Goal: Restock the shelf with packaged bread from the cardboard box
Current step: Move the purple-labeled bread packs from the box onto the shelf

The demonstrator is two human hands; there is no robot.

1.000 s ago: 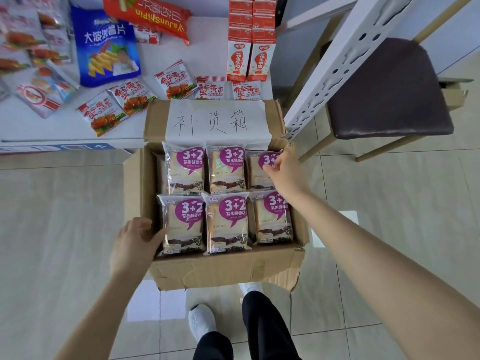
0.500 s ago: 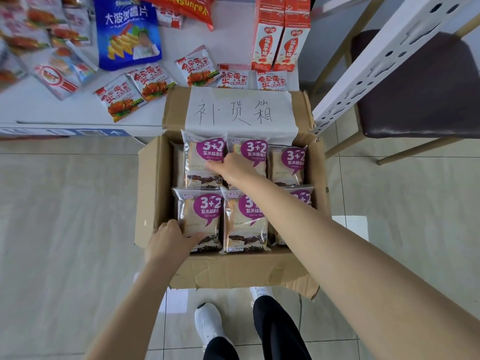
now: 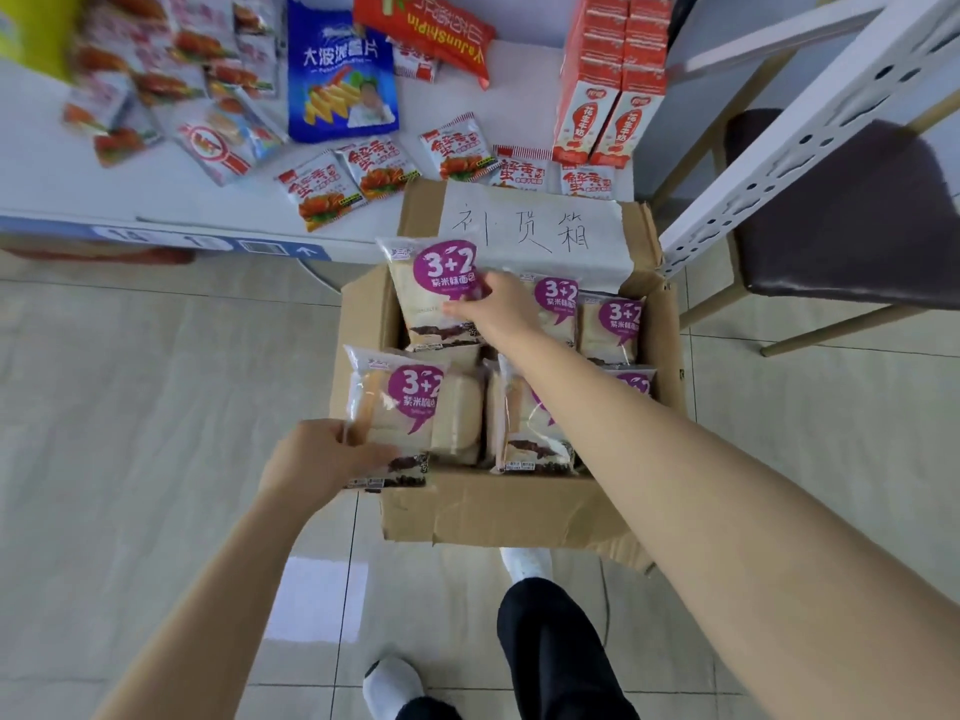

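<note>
Now your left hand (image 3: 322,459) grips a bread packet (image 3: 400,407) by its lower left edge, fingers curled round it, and holds it tilted over the near left corner of the cardboard box (image 3: 493,506). Your right hand (image 3: 498,309) pinches a second bread packet (image 3: 436,288) near its middle and holds it raised above the far left part of the box, just in front of the white shelf (image 3: 52,179). More packets (image 3: 613,324) lie inside the box on the right, some partly under your right forearm. A paper label (image 3: 535,231) with handwriting covers the far flap. On the shelf lie small red snack packets (image 3: 374,166) and a blue chip bag (image 3: 340,80), with red cartons (image 3: 608,96) standing upright. A dark-seated chair (image 3: 841,210) stands to the right.
</note>
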